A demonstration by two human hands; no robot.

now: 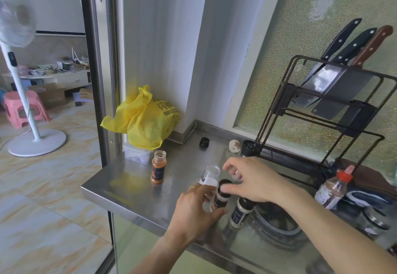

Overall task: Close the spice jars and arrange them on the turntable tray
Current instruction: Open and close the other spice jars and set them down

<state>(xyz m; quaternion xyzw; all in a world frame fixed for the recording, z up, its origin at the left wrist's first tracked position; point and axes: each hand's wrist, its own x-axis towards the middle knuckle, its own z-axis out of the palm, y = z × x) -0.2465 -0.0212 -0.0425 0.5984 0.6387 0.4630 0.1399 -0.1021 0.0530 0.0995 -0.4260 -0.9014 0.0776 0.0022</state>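
Observation:
My left hand (pixel 196 211) grips the body of a dark-labelled spice jar (pixel 220 199) on the steel counter. My right hand (pixel 251 179) has its fingers on that jar's black cap (pixel 225 185). Just behind stands an uncapped clear jar of white powder (pixel 209 176). An uncapped jar of orange spice (pixel 158 167) stands alone to the left. A capped jar (pixel 239 212) stands by the round dark turntable tray (pixel 277 228), which my right forearm partly hides. A loose black cap (pixel 204 142) and a white cap (pixel 234 146) lie at the back.
A black wire rack (pixel 318 110) with knives and a cleaver stands at the right. A dark bottle (pixel 249 148) is at its foot; a red-capped bottle (pixel 334 189) is further right. A yellow bag (pixel 144 119) over a plastic box sits back left. The counter edge (pixel 129 205) drops to the floor.

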